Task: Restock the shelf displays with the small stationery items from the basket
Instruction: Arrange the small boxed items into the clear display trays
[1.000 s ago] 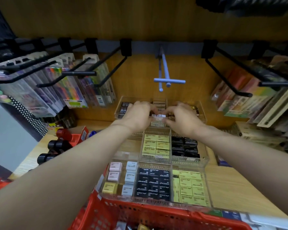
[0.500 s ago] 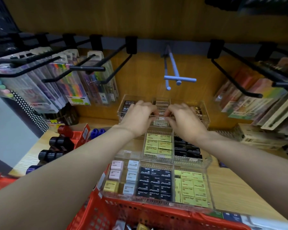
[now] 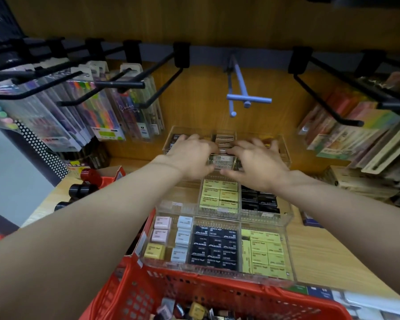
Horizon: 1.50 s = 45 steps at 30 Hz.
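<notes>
My left hand [image 3: 189, 155] and my right hand [image 3: 258, 166] meet over the middle compartment of the back clear tray [image 3: 284, 148] on the shelf. Between their thumbs and fingertips sits a small barcoded eraser box [image 3: 222, 158], low in that compartment among similar boxes. My right fingers are spread across the tray. The red basket [image 3: 217, 294] is at the bottom edge, with several small loose stationery items [image 3: 194, 310] inside. My forearms hide part of the basket's left side.
Two more clear trays, a middle tray [image 3: 286, 218] and a front tray [image 3: 290, 266], hold rows of yellow, black and pastel erasers. Black peg hooks [image 3: 116, 84] with pen packs hang left, a bare blue hook [image 3: 243, 98] sits centre, notebooks [image 3: 356, 125] right. Dark round containers [image 3: 83, 189] lie at the left.
The barcoded box has sunk from above the tray down into the middle compartment. My right fingers have spread wider. Both hands stay at the back tray.
</notes>
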{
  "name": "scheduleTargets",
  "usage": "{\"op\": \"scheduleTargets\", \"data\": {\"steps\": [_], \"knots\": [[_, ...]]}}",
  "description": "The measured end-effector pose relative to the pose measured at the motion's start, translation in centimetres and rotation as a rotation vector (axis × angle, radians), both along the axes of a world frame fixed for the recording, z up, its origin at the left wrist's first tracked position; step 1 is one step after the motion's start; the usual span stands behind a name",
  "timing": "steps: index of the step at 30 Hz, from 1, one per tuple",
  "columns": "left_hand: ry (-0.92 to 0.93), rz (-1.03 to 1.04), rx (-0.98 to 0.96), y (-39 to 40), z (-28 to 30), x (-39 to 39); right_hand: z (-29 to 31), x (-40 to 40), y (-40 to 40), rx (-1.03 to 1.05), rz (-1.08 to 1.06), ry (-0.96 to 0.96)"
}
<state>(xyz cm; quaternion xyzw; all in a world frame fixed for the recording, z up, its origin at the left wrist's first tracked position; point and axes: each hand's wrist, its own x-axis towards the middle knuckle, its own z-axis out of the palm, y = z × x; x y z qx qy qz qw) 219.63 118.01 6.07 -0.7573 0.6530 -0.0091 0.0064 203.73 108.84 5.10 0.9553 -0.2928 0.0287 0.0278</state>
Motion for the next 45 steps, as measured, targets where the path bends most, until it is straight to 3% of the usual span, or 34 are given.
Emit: {"op": "scheduleTargets", "data": {"steps": [2, 6, 8, 10, 15, 20, 27, 34, 39, 42, 45], "knots": [[0.055, 0.003, 0.001, 0.4, 0.3, -0.8, 0.1, -0.6, 0.6, 0.050, -0.011, -0.050], [0.196, -0.040, -0.235, 5.9, 0.3, -4.0, -0.7, -5.1, 5.6, 0.214, 0.020, -0.578], [0.266, -0.125, -0.261, 10.2, -0.7, -6.6, -2.8, -8.5, 9.6, 0.272, 0.054, -0.649], [0.335, -0.163, -0.128, 14.5, -2.9, -9.3, -5.7, -11.7, 13.5, 0.387, 0.052, -0.493], [0.371, -0.082, 0.463, 21.5, -11.1, -14.4, -13.5, -17.5, 18.5, 0.700, -0.124, 0.050], [0.609, 0.189, 0.688, 24.2, -20.3, -16.0, -19.5, -21.3, 19.9, 0.859, -0.389, 0.130], [0.646, 0.466, 0.497, 24.3, -28.5, -18.5, -25.6, -22.1, 21.7, 0.993, -0.459, 0.082], [0.482, 0.394, 0.376, 25.1, -30.1, -17.0, -27.0, -18.9, 24.3, 0.833, -0.046, 0.030], [0.741, 0.556, 0.228, 27.1, -30.6, -14.4, -29.1, -14.9, 26.6, 0.587, 0.239, 0.250], [0.906, 0.591, 0.147, 28.7, -30.9, -13.8, -30.2, -14.3, 27.4, 0.479, 0.210, 0.317], [0.989, 0.735, 0.018, 29.7, -30.7, -13.9, -30.2, -14.7, 27.0, 0.565, 0.106, 0.213]]}}
